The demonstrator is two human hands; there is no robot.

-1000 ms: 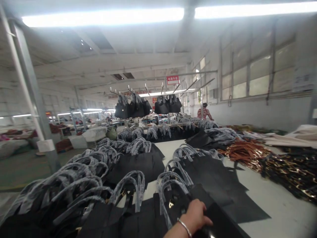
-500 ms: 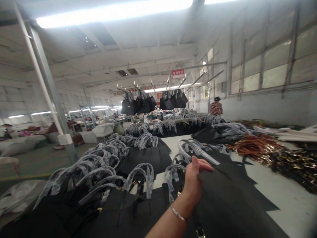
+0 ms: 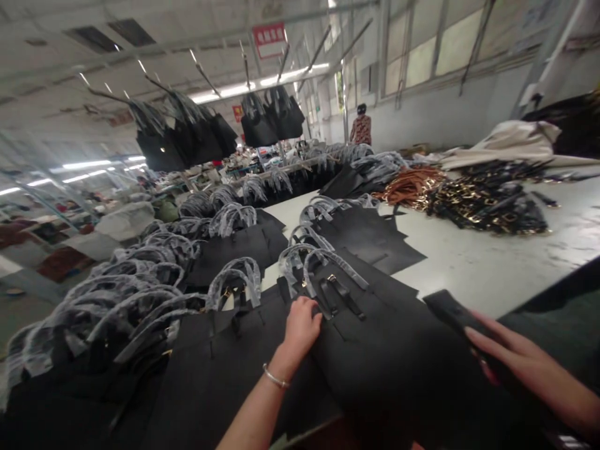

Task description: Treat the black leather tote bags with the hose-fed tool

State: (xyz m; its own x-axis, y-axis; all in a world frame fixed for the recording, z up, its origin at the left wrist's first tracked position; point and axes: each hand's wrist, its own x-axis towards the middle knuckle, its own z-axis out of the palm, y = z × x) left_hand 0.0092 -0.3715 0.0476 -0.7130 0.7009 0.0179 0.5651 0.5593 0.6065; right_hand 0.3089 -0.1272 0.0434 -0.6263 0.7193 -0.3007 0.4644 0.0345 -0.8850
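Note:
My left hand (image 3: 302, 322), with a bracelet on the wrist, has its fingers curled at the upper part of a black bag panel (image 3: 375, 340). The fingertips are partly hidden. Plastic-wrapped handles (image 3: 335, 259) arch from that panel, and a short black strap with a gold buckle (image 3: 342, 294) lies across it. At the right, my right hand (image 3: 513, 356) grips a long black strap (image 3: 450, 306), its flat end pointing up and left above the panel. Left of my left hand lies another black bag panel (image 3: 225, 362) with wrapped handles (image 3: 237, 278).
Many wrapped handles (image 3: 126, 281) crowd the left side. Brown straps (image 3: 415, 184) and a heap of black straps with gold hardware (image 3: 492, 200) lie on the white table (image 3: 469, 256). Black bags (image 3: 187, 134) hang from a rack. A person (image 3: 360, 125) stands far back.
My view has tilted down and turned right. My left hand has lowered from a raised position to the panel's upper part. My right hand with the black strap has come into view.

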